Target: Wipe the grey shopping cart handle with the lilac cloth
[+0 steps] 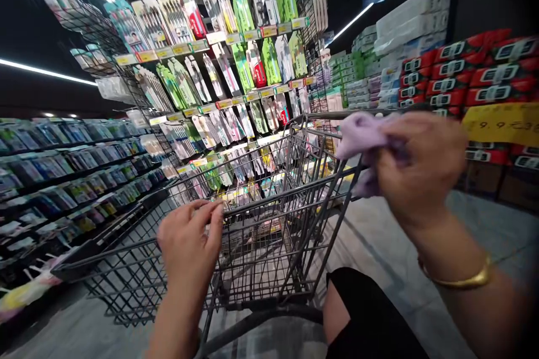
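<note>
Your right hand (421, 171) bunches the lilac cloth (362, 132), right of frame, just beside the cart (273, 200) your left hand (189, 244) grips.

One cart (269, 219), one lilac cloth (362, 134) and one gold bangle (458, 279) were counted. Two hands were seen, the left hand (189, 247) and the right hand (421, 168), and one yellow price sign (501, 123). The hanging packets (242, 8) were too many to be counted.
</note>
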`<state>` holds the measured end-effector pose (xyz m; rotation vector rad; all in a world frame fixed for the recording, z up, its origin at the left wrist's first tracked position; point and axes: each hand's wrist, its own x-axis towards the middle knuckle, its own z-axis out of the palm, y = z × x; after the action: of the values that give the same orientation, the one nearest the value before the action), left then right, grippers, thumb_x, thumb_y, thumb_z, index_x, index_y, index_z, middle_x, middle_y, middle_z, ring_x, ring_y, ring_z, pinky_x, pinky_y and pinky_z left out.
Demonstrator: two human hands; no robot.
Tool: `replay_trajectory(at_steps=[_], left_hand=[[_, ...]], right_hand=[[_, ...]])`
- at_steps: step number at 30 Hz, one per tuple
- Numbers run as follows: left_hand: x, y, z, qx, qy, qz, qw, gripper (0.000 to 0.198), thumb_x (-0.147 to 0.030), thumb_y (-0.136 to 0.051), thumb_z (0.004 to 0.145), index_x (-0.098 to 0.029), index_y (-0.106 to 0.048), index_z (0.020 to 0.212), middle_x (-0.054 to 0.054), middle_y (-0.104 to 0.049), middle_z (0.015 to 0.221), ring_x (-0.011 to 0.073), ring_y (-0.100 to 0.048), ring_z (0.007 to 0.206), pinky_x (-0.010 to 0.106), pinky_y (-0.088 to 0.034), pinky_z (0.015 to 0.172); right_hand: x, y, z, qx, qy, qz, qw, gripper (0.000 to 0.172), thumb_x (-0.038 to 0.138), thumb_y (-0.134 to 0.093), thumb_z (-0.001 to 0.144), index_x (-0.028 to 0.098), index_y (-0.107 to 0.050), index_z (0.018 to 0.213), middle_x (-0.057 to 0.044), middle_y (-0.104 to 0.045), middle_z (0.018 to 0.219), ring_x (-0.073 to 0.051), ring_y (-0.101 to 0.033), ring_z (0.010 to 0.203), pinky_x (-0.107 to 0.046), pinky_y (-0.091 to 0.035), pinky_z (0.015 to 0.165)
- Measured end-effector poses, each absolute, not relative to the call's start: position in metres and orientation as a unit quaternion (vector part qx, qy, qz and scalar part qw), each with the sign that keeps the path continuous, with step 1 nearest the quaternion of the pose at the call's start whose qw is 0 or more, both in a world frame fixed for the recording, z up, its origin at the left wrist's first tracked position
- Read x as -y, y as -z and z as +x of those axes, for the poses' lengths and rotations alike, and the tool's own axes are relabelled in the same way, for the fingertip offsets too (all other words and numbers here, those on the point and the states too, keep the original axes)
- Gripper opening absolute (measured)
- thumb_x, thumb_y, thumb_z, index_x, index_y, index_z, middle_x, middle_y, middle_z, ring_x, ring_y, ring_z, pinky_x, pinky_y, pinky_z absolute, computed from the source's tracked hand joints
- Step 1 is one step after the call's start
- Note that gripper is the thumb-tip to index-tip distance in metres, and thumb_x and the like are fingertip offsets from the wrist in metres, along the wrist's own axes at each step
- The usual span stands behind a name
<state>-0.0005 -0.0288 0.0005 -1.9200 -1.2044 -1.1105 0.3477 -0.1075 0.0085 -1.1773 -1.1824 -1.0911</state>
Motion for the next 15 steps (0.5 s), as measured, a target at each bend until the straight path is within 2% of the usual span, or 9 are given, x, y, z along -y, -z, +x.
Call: replay_trajectory(at_steps=[3, 6, 9, 12, 15], left_hand=[[0.039, -0.009, 0.051, 0.382, 0.440, -0.773, 0.251, 0.031, -0.043, -0.050, 0.098, -0.026, -0.071, 0.115, 0.008, -0.071, 0.108, 0.0265, -0.062, 0.103, 0.043, -0.044, 0.092], [0.041, -0.011, 0.093, 0.348, 0.398, -0.820, 0.222, 0.038, -0.047, -0.047, 0.099, -0.025, -0.063, 0.126, 0.008, -0.071, 0.113, 0.0261, -0.061, 0.105, 0.044, -0.043, 0.094], [0.037, -0.005, 0.115, 0.372, 0.332, -0.838, 0.222, 0.040, -0.053, -0.042, 0.100, -0.022, -0.064, 0.110, 0.007, -0.071, 0.094, 0.0241, -0.062, 0.088, 0.038, -0.042, 0.077], [0.031, 0.001, 0.124, 0.419, 0.311, -0.813, 0.257, 0.040, -0.055, -0.039, 0.100, -0.022, -0.060, 0.088, 0.004, -0.065, 0.081, 0.0218, -0.057, 0.074, 0.035, -0.031, 0.064], [0.028, 0.005, 0.126, 0.424, 0.328, -0.796, 0.282, 0.038, -0.054, -0.041, 0.100, -0.022, -0.057, 0.084, 0.003, -0.062, 0.078, 0.0212, -0.055, 0.073, 0.035, -0.027, 0.064]], right_hand=[[0.096, 0.021, 0.319, 0.599, 0.478, -0.442, 0.467, 0.023, 0.017, -0.064, 0.085, 0.024, -0.067, 0.107, -0.010, -0.073, 0.109, -0.029, -0.066, 0.101, -0.044, -0.049, 0.080], [0.090, 0.031, 0.321, 0.643, 0.467, -0.413, 0.446, 0.027, 0.012, -0.061, 0.085, 0.026, -0.067, 0.108, -0.006, -0.074, 0.108, -0.027, -0.067, 0.099, -0.041, -0.049, 0.077], [0.085, 0.006, 0.358, 0.549, 0.461, -0.461, 0.524, 0.027, 0.016, -0.064, 0.085, 0.024, -0.068, 0.110, -0.012, -0.072, 0.111, -0.030, -0.066, 0.104, -0.047, -0.050, 0.089], [0.075, -0.013, 0.384, 0.441, 0.491, -0.439, 0.610, 0.019, 0.021, -0.069, 0.082, 0.017, -0.070, 0.101, -0.014, -0.072, 0.100, -0.030, -0.066, 0.101, -0.047, -0.049, 0.090], [0.066, 0.009, 0.367, 0.481, 0.506, -0.436, 0.567, 0.019, 0.018, -0.070, 0.080, 0.018, -0.070, 0.099, -0.011, -0.071, 0.102, -0.026, -0.065, 0.099, -0.043, -0.048, 0.086]])
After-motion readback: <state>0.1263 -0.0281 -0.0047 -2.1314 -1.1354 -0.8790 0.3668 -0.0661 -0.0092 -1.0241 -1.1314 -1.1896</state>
